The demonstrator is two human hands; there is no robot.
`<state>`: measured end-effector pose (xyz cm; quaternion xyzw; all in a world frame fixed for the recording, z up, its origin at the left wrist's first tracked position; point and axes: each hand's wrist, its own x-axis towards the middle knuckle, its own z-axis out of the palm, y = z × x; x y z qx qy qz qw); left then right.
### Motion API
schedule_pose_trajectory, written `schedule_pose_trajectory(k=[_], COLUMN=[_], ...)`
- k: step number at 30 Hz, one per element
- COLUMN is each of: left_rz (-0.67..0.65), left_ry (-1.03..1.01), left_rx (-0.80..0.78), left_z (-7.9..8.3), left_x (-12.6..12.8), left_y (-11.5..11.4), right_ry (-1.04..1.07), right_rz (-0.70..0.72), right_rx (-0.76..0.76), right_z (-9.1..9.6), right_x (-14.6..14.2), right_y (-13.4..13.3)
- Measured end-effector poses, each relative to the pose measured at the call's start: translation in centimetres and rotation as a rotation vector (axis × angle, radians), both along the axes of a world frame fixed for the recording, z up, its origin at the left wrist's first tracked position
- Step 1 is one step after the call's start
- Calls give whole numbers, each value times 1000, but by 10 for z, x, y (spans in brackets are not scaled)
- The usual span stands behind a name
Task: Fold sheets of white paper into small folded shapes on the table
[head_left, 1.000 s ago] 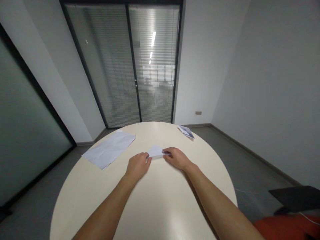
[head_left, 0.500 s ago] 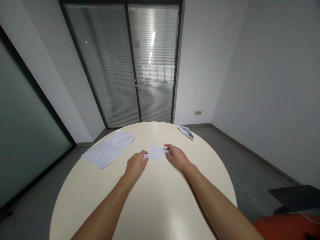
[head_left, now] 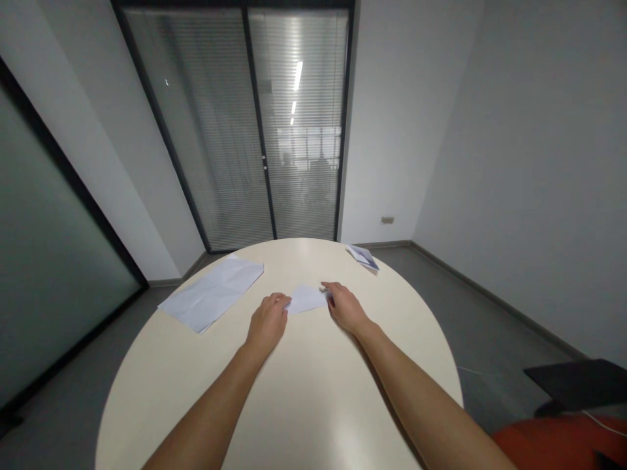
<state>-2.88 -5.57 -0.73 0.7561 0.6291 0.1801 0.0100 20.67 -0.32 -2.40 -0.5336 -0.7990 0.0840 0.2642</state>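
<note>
A small folded piece of white paper (head_left: 306, 298) lies on the round table between my hands. My left hand (head_left: 268, 321) grips its left end, fingers curled with the thumb tucked against them. At the right end my right hand (head_left: 345, 305) has its thumb and fingers closed on the paper, the index finger reaching over the far corner. Both ends of the paper are partly hidden under the fingers.
Larger white sheets of paper (head_left: 215, 294) lie at the table's left edge. Another folded paper (head_left: 363, 257) rests at the far right edge. The cream table (head_left: 294, 391) has a rounded rim. A red chair (head_left: 548, 437) and a black panel (head_left: 578, 384) stand at lower right.
My left thumb has drawn in from its spread position toward the fingers at the paper's left end. My right hand's fingers have shifted slightly on the right end. The paper stays in place.
</note>
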Motion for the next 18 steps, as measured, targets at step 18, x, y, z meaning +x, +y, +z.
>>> schedule_pose_trajectory(k=[18], left_rz=[-131], left_ry=[109], left_rx=[13], left_z=[0], left_x=[9], left_y=[-5], right_ry=[-139], right_rz=[553], right_rx=[7], right_z=[10], right_x=[-26], right_y=[-23])
